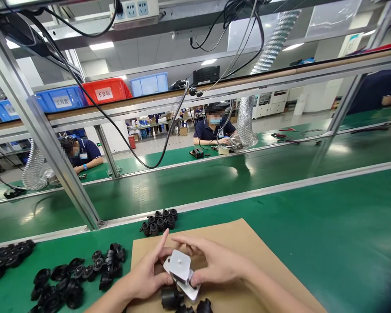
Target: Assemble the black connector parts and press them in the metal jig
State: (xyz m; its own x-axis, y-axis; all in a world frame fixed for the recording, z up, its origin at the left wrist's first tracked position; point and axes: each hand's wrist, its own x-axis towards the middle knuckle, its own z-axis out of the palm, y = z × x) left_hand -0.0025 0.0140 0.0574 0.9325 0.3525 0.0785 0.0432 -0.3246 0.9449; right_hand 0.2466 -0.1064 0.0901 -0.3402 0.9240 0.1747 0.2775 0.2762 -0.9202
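Over a sheet of brown cardboard (244, 243), both my hands hold a silver metal plate assembly (180, 266). Its top is a rounded square plate with a small stud at the centre; more plate shows below, at an angle. My left hand (146, 271) grips the left edge, its index finger raised. On the right side, my right hand (217, 261) presses its thumb against the lower plate, fingers curved behind. Black plastic parts (172, 298) lie on the cardboard just beneath the assembly. The underside of the assembly is hidden.
Black round parts (159, 222) stand in a group behind the cardboard. More black parts (57, 289) are spread at left on the green bench (345, 217). A metal post (52, 139) rises at left, and a black cable (156, 165) hangs ahead. Co-workers (211, 126) sit opposite.
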